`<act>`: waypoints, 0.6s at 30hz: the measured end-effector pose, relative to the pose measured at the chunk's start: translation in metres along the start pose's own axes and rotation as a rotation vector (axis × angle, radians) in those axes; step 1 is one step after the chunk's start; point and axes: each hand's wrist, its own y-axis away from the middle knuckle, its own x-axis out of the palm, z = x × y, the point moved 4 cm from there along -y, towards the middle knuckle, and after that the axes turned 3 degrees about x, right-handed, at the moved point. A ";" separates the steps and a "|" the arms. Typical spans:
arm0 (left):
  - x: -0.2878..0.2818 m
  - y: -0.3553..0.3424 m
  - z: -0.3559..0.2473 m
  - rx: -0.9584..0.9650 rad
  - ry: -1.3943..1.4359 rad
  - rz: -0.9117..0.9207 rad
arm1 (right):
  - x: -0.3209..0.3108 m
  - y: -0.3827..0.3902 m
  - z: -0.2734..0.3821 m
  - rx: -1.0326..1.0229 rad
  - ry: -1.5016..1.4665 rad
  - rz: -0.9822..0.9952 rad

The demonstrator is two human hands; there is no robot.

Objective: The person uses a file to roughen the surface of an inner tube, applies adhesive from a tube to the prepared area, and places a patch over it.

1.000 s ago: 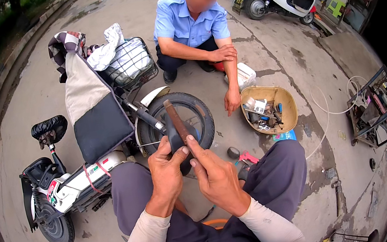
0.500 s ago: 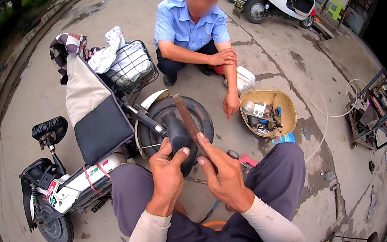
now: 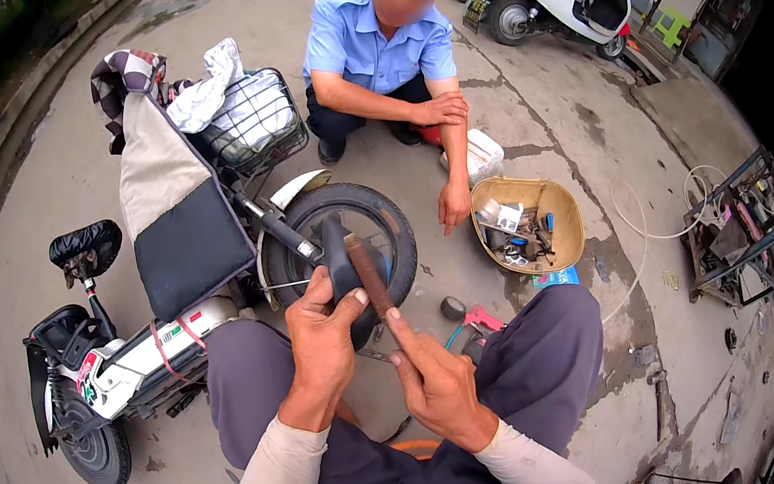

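My left hand (image 3: 320,344) pinches a black rubber inner tube (image 3: 338,260) between thumb and fingers, its stretched part standing up in front of the wheel (image 3: 397,230). A flat, rusty-brown file (image 3: 373,280) is in my right hand (image 3: 441,380), the index finger laid along it. The file lies against the right side of the tube. Behind both hands, a white electric scooter (image 3: 140,377) rests on its side, its black tire partly hidden by the tube.
Across from me a person in a light blue shirt (image 3: 376,41) squats, one hand hanging near a tan tub (image 3: 561,224) of small parts. A pink-handled tool (image 3: 483,318) lies by my right knee. Farther right stands a metal tool rack (image 3: 745,231) with a pale hose (image 3: 644,232).
The file has slid down along the tube toward me, my right hand drawing back with it. My left hand keeps its hold on the tube. The whole view has shifted slightly.
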 end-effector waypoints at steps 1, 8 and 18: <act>-0.001 0.005 0.005 -0.023 0.004 0.004 | 0.003 -0.001 0.001 0.018 -0.001 -0.006; 0.001 0.004 -0.005 -0.047 -0.016 -0.048 | 0.004 -0.011 0.004 -0.024 -0.007 -0.008; 0.006 0.005 -0.008 -0.015 -0.057 -0.044 | 0.003 -0.031 0.006 0.002 0.002 0.041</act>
